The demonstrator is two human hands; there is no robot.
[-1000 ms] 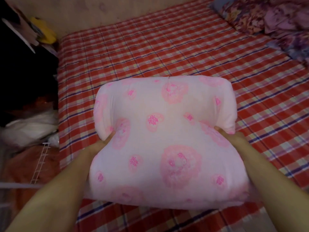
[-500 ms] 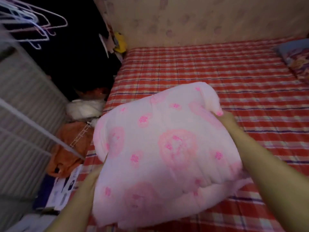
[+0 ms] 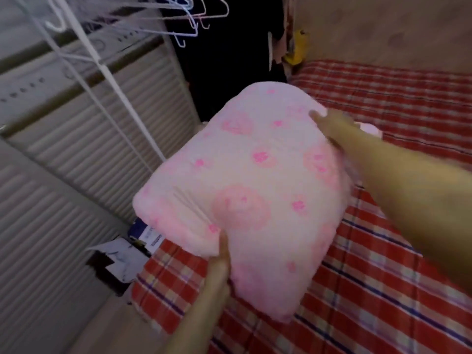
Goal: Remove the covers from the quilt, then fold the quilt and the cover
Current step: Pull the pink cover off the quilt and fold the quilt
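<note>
A folded pink quilt (image 3: 255, 185) with darker pink flower prints hangs in the air over the left edge of the bed. My left hand (image 3: 222, 254) grips its near lower edge, with most of the fingers hidden under the fabric. At the quilt's far right corner my right hand (image 3: 329, 123) holds on, thumb on top. The picture is blurred by motion.
The bed (image 3: 383, 290) carries a red checked sheet. A white rack (image 3: 107, 72) with wire hangers (image 3: 184, 24) stands at the left before a slatted wall. Papers and a dark box (image 3: 120, 259) lie on the floor by the bed. A yellow object (image 3: 297, 49) sits at the bed's far corner.
Both hands have carried the quilt up off the bed and swung it to the left, toward the rack side. My view has turned left with it.
</note>
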